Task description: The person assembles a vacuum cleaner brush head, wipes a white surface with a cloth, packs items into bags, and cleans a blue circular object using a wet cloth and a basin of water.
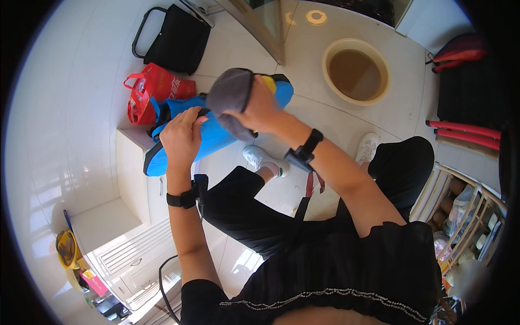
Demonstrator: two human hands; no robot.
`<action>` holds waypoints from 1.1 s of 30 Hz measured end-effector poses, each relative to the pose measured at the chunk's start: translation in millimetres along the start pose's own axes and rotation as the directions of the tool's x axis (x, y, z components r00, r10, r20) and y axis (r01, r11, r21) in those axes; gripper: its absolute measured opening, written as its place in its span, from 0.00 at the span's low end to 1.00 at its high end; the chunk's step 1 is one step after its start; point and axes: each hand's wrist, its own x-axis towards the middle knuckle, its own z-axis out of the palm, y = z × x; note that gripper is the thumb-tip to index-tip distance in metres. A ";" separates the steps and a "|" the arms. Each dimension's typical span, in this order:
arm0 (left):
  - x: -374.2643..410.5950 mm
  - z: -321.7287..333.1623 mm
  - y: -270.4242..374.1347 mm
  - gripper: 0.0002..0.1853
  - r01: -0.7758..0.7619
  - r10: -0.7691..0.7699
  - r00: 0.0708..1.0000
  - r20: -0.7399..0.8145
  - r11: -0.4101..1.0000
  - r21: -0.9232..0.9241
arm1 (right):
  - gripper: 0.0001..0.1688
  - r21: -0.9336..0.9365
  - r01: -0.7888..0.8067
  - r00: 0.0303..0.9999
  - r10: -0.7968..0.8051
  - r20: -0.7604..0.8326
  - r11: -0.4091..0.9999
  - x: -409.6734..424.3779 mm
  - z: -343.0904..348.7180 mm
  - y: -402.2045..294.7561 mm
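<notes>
A long blue fabric bag [217,138] with black ends lies slantwise before me, one end over a white cabinet. My left hand [180,134] pinches a black strip along the bag's upper edge, its fingertips curled around it. In my right hand [264,105] is a grey cloth [229,95] with a dark edge and a yellow side, held over the bag's middle. The cloth covers part of the bag, and the hand is slightly blurred. Whether the cloth touches the bag, I cannot tell.
A round basin of brown water [354,75] stands on the tiled floor. Behind the blue bag are a red shopping bag [162,91] and a black folding seat [176,38]. A door edge [264,28] juts in above. At right are red-and-black folded items [463,89] and a loaded rack [459,219].
</notes>
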 end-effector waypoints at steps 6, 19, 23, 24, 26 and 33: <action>4.2 8.9 11.6 0.11 -0.048 0.043 0.985 -0.165 0.999 -0.025 | 0.33 -0.004 -0.212 0.977 0.212 -0.030 0.977 -32.2 -26.9 67.2; -22.2 -7.0 -34.8 0.09 0.138 -0.241 0.926 -0.291 0.933 -0.333 | 0.40 0.415 -0.703 0.709 0.620 0.337 0.578 -34.4 -81.8 89.5; -56.4 -0.7 -78.9 0.09 0.209 -0.423 0.866 -0.267 0.791 -0.575 | 0.39 0.273 -0.524 0.852 0.491 0.185 0.807 -9.2 -68.5 48.2; -70.6 0.5 -95.4 0.09 0.220 -0.467 0.846 -0.256 0.744 -0.630 | 0.39 0.204 -0.450 0.893 0.439 0.097 0.870 -4.8 -57.8 31.3; -84.4 -2.5 -102.0 0.11 0.205 -0.469 0.863 -0.190 0.669 -0.715 | 0.40 0.021 -0.314 0.949 0.314 0.002 0.949 7.6 -52.0 8.1; -74.5 -38.4 -62.6 0.23 0.144 -0.304 0.937 -0.173 0.784 -0.604 | 0.22 -0.241 0.113 0.990 -0.088 0.110 0.964 44.6 -34.4 -68.0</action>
